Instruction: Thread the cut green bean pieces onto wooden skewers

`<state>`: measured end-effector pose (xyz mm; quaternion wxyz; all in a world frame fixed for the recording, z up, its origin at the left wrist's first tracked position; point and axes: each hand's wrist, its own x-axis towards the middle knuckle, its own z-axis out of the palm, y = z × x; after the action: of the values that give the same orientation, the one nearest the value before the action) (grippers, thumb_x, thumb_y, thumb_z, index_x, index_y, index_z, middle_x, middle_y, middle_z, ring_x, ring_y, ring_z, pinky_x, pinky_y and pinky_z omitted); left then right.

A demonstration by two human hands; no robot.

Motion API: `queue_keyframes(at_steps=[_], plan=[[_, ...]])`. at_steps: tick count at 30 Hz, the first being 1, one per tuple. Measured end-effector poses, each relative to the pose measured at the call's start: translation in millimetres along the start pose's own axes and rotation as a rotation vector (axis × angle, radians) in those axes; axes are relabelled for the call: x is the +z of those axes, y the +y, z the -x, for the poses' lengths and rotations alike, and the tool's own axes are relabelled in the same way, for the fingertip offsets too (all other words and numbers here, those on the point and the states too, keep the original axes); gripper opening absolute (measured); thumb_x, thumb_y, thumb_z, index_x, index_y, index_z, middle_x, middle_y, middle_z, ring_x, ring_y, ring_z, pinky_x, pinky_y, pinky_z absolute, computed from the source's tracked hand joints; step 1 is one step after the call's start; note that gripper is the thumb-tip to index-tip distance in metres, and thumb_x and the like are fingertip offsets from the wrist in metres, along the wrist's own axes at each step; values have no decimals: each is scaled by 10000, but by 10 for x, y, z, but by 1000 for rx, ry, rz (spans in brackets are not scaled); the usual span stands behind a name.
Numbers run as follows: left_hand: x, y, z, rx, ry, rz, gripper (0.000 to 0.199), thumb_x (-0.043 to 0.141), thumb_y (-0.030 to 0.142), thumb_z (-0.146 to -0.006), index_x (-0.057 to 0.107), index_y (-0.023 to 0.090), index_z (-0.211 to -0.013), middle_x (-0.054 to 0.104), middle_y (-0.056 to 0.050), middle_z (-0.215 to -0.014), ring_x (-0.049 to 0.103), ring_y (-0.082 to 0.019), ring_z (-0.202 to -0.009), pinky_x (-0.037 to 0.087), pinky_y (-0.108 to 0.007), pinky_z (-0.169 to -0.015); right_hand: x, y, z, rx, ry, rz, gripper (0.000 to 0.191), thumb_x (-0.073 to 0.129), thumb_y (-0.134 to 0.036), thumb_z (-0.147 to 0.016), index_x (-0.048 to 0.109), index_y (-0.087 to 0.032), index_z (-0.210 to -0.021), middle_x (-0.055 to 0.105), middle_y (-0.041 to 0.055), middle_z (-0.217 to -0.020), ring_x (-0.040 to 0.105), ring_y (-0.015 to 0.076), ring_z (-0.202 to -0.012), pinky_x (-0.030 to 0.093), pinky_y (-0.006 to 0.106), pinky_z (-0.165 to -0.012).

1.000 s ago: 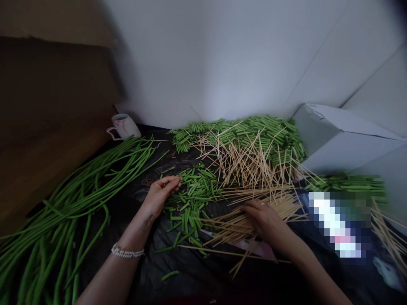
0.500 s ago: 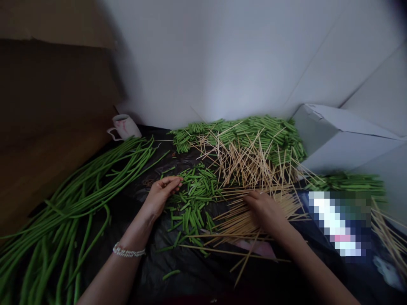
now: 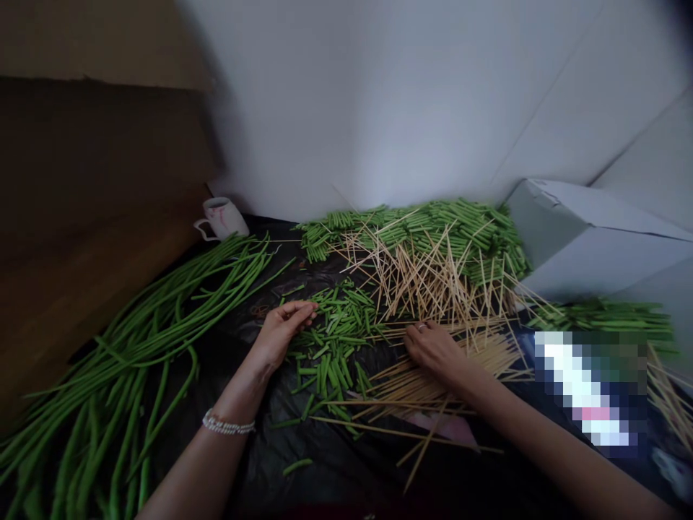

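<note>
My left hand (image 3: pixel 286 325) is closed in a pinch at the left edge of the loose pile of short cut green beans (image 3: pixel 346 314); what its fingertips hold, if anything, is too small to make out. My right hand (image 3: pixel 433 350), with a ring on one finger, rests palm down over the heap of thin wooden sticks (image 3: pixel 487 357), its fingertips bent down and hidden. Behind the hands, more sticks (image 3: pixel 422 282) lie crisscross against a long row of cut beans (image 3: pixel 449 224).
Long uncut beans (image 3: pixel 162 310) spread over the left side. A white mug (image 3: pixel 223 219) stands behind them. At the right are a white box (image 3: pixel 585 245), another bundle of beans (image 3: pixel 606 321) and a blurred-out item. Black plastic (image 3: pixel 260 469) covers the surface.
My right hand has moved slightly left over the sticks, and its ring now shows more clearly. My left hand keeps its pinch. The whole view has shifted a little.
</note>
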<state>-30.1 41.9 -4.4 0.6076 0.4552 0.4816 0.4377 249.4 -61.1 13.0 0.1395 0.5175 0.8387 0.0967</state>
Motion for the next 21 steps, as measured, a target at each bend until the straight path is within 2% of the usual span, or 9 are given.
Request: queue_keyframes(at_steps=[2, 6, 9, 12, 15, 18, 21], plan=[[-5, -5, -6, -1, 5, 3, 315, 826, 385, -616, 771, 161, -831, 720, -67, -803, 587, -117, -664, 434, -208, -618, -37, 22, 35, -21, 49, -22, 204, 485, -47, -851, 653, -159, -883, 657, 73, -837, 567, 200, -720, 365, 347, -685], [-24, -29, -19, 9, 3, 7, 309, 822, 386, -623, 768, 158, -825, 709, -57, -775, 573, -106, -642, 425, -198, -601, -182, 4, 119, -37, 232, -113, 211, 464, -24, -843, 610, -176, -844, 630, 47, -815, 537, 188, -718, 363, 347, -703], [-57, -23, -21, 20, 7, 10, 319, 814, 389, -634, 762, 153, -843, 699, -51, -769, 560, -103, -626, 418, -197, -579, -388, -86, 133, -45, 447, -190, 186, 462, -60, -866, 587, -183, -802, 616, 37, -781, 517, 178, -721, 365, 340, -709], [-120, 19, -19, 36, 34, 12, 330, 801, 395, -648, 754, 148, -861, 696, -44, -775, 554, -100, -621, 413, -196, -574, -630, -229, 92, -96, 717, -346, 130, 487, -88, -884, 594, -162, -881, 651, 44, -853, 546, 167, -804, 393, 326, -762], [-224, 70, -33, 83, 80, -1, 324, 785, 398, -666, 748, 144, -863, 699, -43, -783, 556, -95, -629, 405, -193, -578, -767, -369, -2, -183, 851, -414, 134, 511, -92, -887, 583, -140, -989, 663, 57, -925, 560, 167, -864, 411, 331, -813], [-350, 95, -73, 148, 134, -29, 336, 768, 393, -679, 739, 148, -907, 705, -39, -782, 578, -108, -650, 420, -210, -610, -704, -459, -138, -192, 930, -317, 233, 510, -92, -893, 558, -109, -1120, 656, 85, -927, 553, 189, -857, 427, 341, -787], [-441, 74, -119, 242, 203, -175, 313, 723, 376, -720, 729, 142, -928, 717, -53, -817, 613, -149, -710, 450, -256, -676, -472, -511, -266, -96, 946, -230, 318, 466, -45, -895, 526, -87, -1204, 649, 83, -869, 540, 172, -774, 417, 295, -684]])
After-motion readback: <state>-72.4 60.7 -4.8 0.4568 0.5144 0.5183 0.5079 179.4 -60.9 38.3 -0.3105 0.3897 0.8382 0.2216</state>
